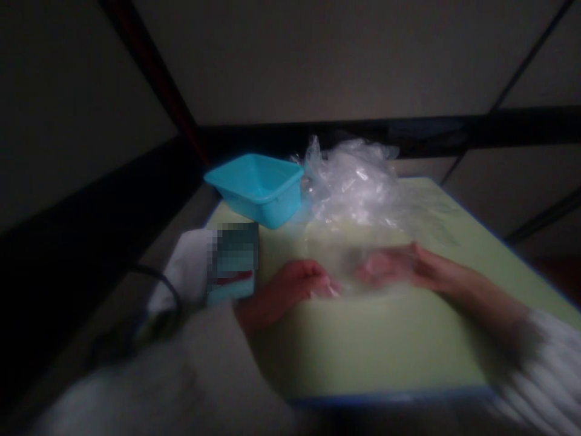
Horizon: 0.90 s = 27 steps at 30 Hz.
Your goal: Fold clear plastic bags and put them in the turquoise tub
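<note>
Two hands are down on the pale green table top (363,357), and between them lies a clear plastic bag (347,266), thin and almost lost in the blur. Your left hand (295,287) sits near the middle, its fingers curled together and touching the bag's left edge. I cannot tell whether they actually pinch it. Your right hand (390,266) comes in from the right with its fingers stretched long and low against the bag's right side. The blur hides whether that hand grips or only rests, so I cannot tell there either. The two hands are close, fingertips nearly facing, with only the plastic between them.

Farther back, just beyond the bag, a crumpled heap of clear plastic bags (354,181) piles up on the far side of the table. Left of the heap, and touching it or very nearly so, stands an open turquoise plastic tub (258,188). On the near left, just beside your left wrist, stands a teal box (233,260) with a red stripe low on its face. Its label is blocked out, so no brand or writing can be read. A white cloth (186,266) lies against the box's left side, and a black cable (157,281) curves past it.
</note>
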Tool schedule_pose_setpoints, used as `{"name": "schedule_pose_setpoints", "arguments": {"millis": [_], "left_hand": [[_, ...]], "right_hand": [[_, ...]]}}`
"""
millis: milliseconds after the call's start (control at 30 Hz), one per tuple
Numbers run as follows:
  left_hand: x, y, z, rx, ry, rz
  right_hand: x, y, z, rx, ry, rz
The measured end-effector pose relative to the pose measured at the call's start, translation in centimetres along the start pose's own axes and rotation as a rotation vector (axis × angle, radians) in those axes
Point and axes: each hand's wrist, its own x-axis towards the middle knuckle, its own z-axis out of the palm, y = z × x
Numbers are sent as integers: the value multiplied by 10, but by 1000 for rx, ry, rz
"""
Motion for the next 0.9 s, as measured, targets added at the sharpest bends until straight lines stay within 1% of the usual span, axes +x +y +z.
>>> {"name": "schedule_pose_setpoints", "arguments": {"millis": [133,200,300,433,533,633,900], "left_hand": [[-1,2,4,-187,94,-55],[-1,5,5,-250,103,-76],[0,5,5,-337,89,-62],[3,2,2,-376,74,-45],[3,1,1,-396,57,-43],[4,0,1,-402,47,-47],[4,-2,0,-403,33,-11]], "right_hand": [[-5,-5,-7,-95,-92,-24],[-6,-9,-6,-185,-87,-8],[-5,-12,-3,-292,-48,36],[1,-5,-2,-343,-12,28],[4,2,-2,-309,-37,-19],[6,5,-1,-206,-59,-36],[6,16,-4,26,-60,79]]}}
